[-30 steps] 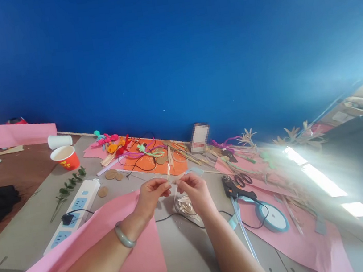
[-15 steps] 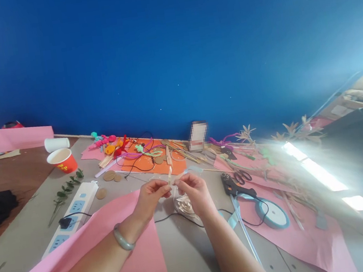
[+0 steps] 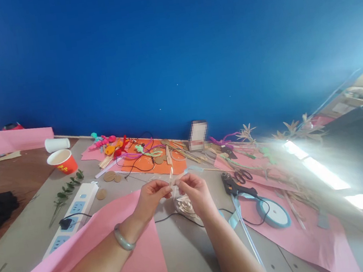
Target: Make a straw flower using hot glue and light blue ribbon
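My left hand [image 3: 154, 196] and my right hand [image 3: 194, 192] meet almost fingertip to fingertip above the middle of the table. Both pinch a small pale strip [image 3: 171, 173], whose narrow tip points up between them; its exact kind is too small to make out. Just below my right fingers lies a small heap of whitish pieces [image 3: 185, 205], partly covered by that hand. A sheet of pink paper [image 3: 139, 245] spreads under my left forearm. Right of my right hand rests a black glue gun [image 3: 238, 187] with its cord trailing across the table.
A white power strip [image 3: 77, 209], a leafy sprig [image 3: 67, 190] and a red paper cup [image 3: 63, 162] are on the left. Scissors [image 3: 243, 176] and a ribbon spool [image 3: 275, 213] lie right. Orange paper [image 3: 138, 166] with pipe cleaners is at the back, before a blue wall [image 3: 157, 58].
The pale strip between my fingertips has shifted slightly and shows a little differently. My hands stay in nearly the same place, both still pinching.
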Tool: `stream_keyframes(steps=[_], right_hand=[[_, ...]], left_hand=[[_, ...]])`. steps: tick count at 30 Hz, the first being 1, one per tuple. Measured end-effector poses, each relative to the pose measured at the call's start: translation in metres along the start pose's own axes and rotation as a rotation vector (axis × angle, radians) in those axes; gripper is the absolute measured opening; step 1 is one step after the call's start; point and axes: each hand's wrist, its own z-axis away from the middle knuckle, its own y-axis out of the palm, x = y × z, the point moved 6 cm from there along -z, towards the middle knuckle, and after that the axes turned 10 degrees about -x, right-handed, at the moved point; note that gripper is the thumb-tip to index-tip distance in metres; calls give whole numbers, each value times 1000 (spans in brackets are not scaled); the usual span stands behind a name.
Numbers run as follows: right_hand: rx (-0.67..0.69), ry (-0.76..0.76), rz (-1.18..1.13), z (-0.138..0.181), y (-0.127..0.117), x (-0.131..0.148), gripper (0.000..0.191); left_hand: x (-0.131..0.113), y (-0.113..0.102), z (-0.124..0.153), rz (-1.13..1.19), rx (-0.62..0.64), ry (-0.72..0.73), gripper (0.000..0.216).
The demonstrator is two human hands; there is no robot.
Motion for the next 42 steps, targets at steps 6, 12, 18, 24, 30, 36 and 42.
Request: stream_keyframes(steps=[6, 12, 18, 24, 30, 36, 42], right_hand=[[-5, 26, -68, 0, -2, 0, 18], [1, 60, -130, -3, -4, -4, 21], [0, 52, -111, -3, -4, -5, 20], [6, 7, -20, -1, -4, -5, 17], [25, 30, -12, 1, -1, -7, 19], [19, 55, -45, 1, 0, -10, 19], [17, 64, -83, 1, 0, -10, 18]], left_hand=[[0, -1, -1, -13, -1, 19, 18], [-2, -4, -1, -12, 0, 41, 17], [2, -2, -2, -12, 12, 17, 18], [2, -1, -1, -43, 24, 21, 17], [0, 0, -1, -57, 17, 32, 18], [3, -2, -1, -49, -12, 5, 23], [5, -4, -3, -98, -14, 35, 22]])
